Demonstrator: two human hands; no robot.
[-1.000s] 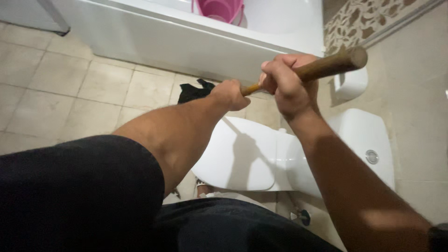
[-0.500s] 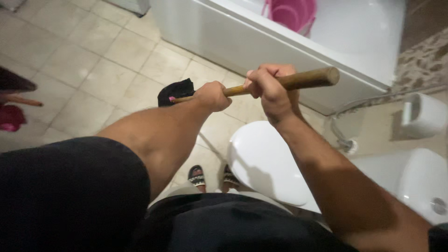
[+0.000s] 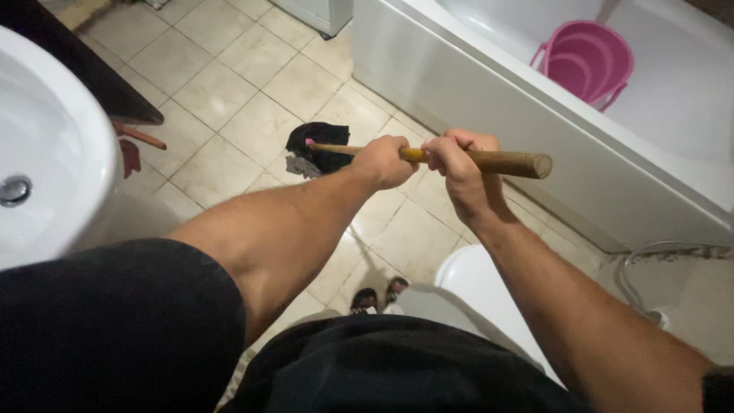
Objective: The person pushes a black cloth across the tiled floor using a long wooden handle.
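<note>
Head view: your left hand (image 3: 384,160) is closed in a fist round the thin part of a wooden mop handle (image 3: 489,160); your right hand (image 3: 459,172) is wrapped round the thicker part just behind it, knuckles up. Hands sit side by side, nearly touching. Handle runs almost level, butt end pointing right, far end down at a dark cloth mop head (image 3: 317,145) lying on the beige tiled floor (image 3: 229,84). White bathtub (image 3: 489,99) borders the floor on the right; pink bucket (image 3: 585,61) stands inside it. White sink (image 3: 46,153) fills the left edge. Toilet lid (image 3: 478,294) shows below your right forearm. Your sandalled feet (image 3: 378,294) are beside it, near the toilet's front.
</note>
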